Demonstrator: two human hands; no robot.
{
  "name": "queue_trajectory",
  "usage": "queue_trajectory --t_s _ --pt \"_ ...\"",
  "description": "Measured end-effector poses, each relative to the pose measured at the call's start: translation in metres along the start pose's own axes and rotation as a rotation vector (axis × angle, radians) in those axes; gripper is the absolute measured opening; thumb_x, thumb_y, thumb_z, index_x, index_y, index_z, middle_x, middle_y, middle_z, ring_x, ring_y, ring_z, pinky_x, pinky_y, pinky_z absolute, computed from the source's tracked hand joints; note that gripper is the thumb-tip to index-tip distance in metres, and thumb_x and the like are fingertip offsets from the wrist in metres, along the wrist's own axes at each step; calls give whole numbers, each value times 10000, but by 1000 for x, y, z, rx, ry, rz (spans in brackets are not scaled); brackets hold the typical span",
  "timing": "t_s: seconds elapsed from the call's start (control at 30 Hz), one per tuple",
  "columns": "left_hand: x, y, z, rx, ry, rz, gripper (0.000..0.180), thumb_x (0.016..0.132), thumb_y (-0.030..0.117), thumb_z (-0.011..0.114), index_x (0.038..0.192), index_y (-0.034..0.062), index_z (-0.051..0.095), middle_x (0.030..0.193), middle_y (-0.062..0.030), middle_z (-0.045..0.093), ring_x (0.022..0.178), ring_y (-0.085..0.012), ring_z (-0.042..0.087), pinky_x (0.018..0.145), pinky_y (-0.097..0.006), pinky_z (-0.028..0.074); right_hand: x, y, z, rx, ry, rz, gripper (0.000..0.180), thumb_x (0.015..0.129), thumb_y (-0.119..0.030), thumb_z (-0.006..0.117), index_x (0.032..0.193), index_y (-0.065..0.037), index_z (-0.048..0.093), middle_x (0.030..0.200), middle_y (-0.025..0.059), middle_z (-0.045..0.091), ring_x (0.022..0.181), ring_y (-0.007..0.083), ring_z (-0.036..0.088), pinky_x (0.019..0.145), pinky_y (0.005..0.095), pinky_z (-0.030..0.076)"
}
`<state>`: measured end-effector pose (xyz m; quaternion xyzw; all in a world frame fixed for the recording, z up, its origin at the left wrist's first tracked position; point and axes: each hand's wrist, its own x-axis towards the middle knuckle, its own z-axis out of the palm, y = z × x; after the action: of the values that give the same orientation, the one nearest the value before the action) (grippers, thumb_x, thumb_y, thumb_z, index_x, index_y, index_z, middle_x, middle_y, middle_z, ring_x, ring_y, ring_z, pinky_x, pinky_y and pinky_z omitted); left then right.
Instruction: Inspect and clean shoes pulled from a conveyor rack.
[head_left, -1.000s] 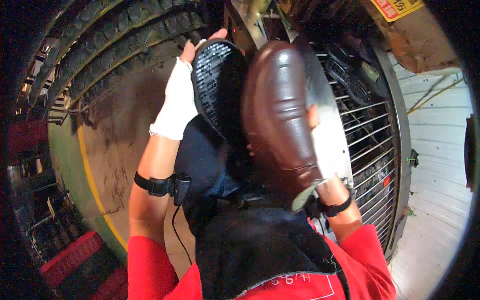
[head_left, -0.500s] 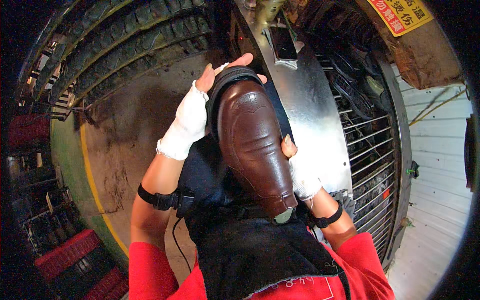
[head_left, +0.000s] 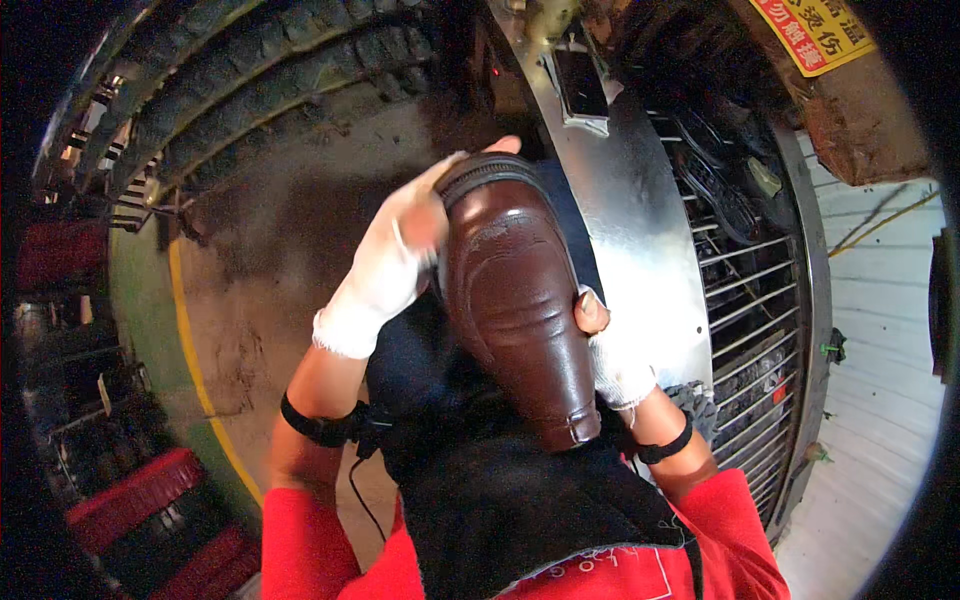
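Observation:
A brown leather shoe (head_left: 515, 300) with a dark sole at its toe is held up in front of me, toe pointing away. My left hand (head_left: 385, 270), in a white fingerless glove, wraps around the toe and the left side. My right hand (head_left: 610, 350), also in a white glove, grips the shoe's right side near the heel, with one fingertip showing on the leather. Both wrists wear black bands, and a dark apron hangs below the shoe.
A curved metal machine panel (head_left: 640, 220) and a wire rack (head_left: 750, 330) holding dark soles stand to the right. A row of black rubber soles (head_left: 250, 90) arcs across the upper left. The stained floor has a yellow line (head_left: 195, 350). Red crates (head_left: 130, 500) sit lower left.
The shoe has turned from sole-facing to upper-facing and swung upright between both hands. My left hand moved over the toe; my right hand slid along the shoe's right side.

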<state>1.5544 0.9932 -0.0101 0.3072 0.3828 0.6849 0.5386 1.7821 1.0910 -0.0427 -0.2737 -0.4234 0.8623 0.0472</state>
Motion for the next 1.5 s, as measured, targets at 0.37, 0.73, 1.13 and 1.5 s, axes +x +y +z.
queue_trajectory --t_s 0.37,0.73,1.13,1.5 --pt "-51 0 -43 -109 50 274 1304 607 452 970 1620 203 187 1517 -202 463 1355 -339 512 1121 -524 448 9 -29 46 -361 -150 -55 511 973 -503 670 787 -27 689 688 -29 605 626 69 516 676 258 474" --pt "-44 -64 -62 -305 -130 263 1178 685 434 943 1613 260 239 1575 -239 375 1364 -413 481 1098 -601 440 16 -1 5 -494 -164 -583 406 931 -149 682 1302 -15 586 832 18 539 757 118 509 713 286 440" --pt "-10 -28 -18 79 81 -5 1245 457 553 1002 1420 -14 452 1337 -151 601 1193 -278 623 1033 -438 517 24 -89 3 -435 59 -482 351 1038 -412 554 1077 -72 632 873 5 608 795 121 555 766 292 478" --pt "10 18 40 155 45 -33 1101 594 411 954 1443 -38 417 1364 -141 576 1254 -234 581 1096 -370 439 35 -93 19 -202 -89 -540 832 954 -559 626 1555 -70 325 1365 115 524 1216 185 507 1053 330 415"
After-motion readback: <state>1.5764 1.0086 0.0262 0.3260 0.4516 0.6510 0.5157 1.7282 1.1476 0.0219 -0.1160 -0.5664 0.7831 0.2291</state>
